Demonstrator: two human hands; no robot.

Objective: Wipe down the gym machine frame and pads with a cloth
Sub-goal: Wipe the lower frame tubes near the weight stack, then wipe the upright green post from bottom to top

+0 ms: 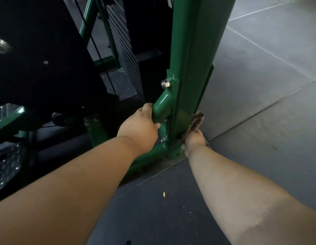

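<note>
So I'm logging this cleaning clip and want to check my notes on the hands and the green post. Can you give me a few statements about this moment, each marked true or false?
1. The left hand grips a short green tube beside the upright post. True.
2. The cloth is in the left hand. False: the right hand holds it.
3. The cloth is at the foot of the post, near the floor. True.
4. The right hand wipes a black pad. False: it is at the base of the green post.
5. A silver bolt sits on the frame above the left hand. True.
</note>
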